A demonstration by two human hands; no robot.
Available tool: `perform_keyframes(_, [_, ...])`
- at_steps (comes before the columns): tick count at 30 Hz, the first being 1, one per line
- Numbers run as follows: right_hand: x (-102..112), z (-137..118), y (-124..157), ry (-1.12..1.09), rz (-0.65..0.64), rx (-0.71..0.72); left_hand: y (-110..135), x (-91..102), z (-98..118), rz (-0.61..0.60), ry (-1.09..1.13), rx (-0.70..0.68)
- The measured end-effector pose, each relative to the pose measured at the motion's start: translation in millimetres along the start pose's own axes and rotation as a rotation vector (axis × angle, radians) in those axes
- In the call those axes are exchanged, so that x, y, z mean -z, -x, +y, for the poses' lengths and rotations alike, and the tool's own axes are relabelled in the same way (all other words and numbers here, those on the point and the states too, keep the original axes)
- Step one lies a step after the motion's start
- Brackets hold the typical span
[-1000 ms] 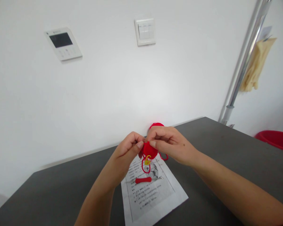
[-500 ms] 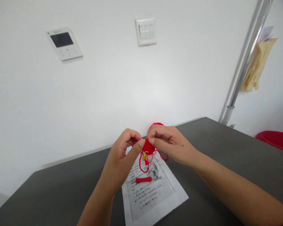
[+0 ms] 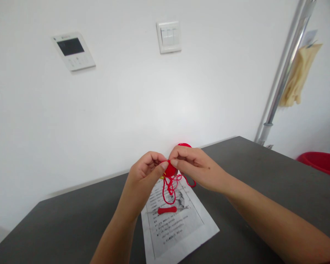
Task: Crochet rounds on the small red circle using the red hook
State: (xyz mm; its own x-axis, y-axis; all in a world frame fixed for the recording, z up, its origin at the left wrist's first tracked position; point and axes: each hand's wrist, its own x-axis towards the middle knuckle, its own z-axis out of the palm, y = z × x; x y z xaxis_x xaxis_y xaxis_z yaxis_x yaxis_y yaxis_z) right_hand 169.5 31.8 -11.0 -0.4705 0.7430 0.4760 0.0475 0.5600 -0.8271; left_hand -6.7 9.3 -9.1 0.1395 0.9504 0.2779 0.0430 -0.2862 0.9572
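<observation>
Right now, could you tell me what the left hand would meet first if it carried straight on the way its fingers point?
The left hand points right, so it would probably meet the right hand, past the red crochet piece they pinch; depth is unclear.

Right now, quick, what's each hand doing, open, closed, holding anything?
Left hand: closed, pinching the small red crochet piece with thumb and fingers.
Right hand: closed, pinching the same red crochet piece from its other side.

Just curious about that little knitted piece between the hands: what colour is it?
Red, seen in the head view: the knitted piece.
</observation>
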Motion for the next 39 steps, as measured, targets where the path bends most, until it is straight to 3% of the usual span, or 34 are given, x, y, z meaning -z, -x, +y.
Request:
perform_keyframes(6, [9.6, 6.0, -4.5, 0.048, 0.031, 0.019, -4.9, 2.6, -3.8, 0.034, -0.006, -0.006])
perform_keyframes(8, [16.1, 13.2, -9.8, 0.231, 0.074, -0.001, -6.7, 3.2, -4.2, 0.048, -0.030, -0.013])
perform_keyframes(10, [22.4, 24.1, -16.5, 0.616, 0.057, -0.101, -8.6, 4.1, -4.3, 0.061, -0.050, -0.014])
perform_keyframes(15, [25.7, 58.0, -29.2, 0.875, -0.070, -0.240, -12.9, 8.1, -5.5, 0.087, -0.059, -0.010])
perform_keyframes(18, [10.9, 70.6, -28.3, 0.946, -0.272, -0.264, -15.5, 11.3, -6.9, 0.108, -0.068, -0.020])
perform_keyframes(22, [-29.6, 76.3, -16.5, 0.920, -0.599, -0.202, -17.6, 15.5, -7.3, 0.129, -0.098, -0.018])
perform_keyframes(26, [-70.9, 82.7, -3.3, 0.930, -0.762, -0.151, -17.4, 17.3, -5.3, 0.140, -0.086, -0.023])
perform_keyframes(30, [-87.3, 87.3, 2.3, 0.951, -0.805, -0.144, -16.9, 17.6, -3.2, 0.143, -0.057, -0.027])
perform_keyframes(34, [-81.2, 87.7, 1.6, 0.926, -0.829, -0.164, -16.8, 18.6, -2.5, 0.152, -0.050, -0.023])
perform_keyframes(39, [-54.6, 90.5, -8.4, 0.874, -0.600, -0.242, -18.1, 21.6, -4.3, 0.159, -0.066, -0.024])
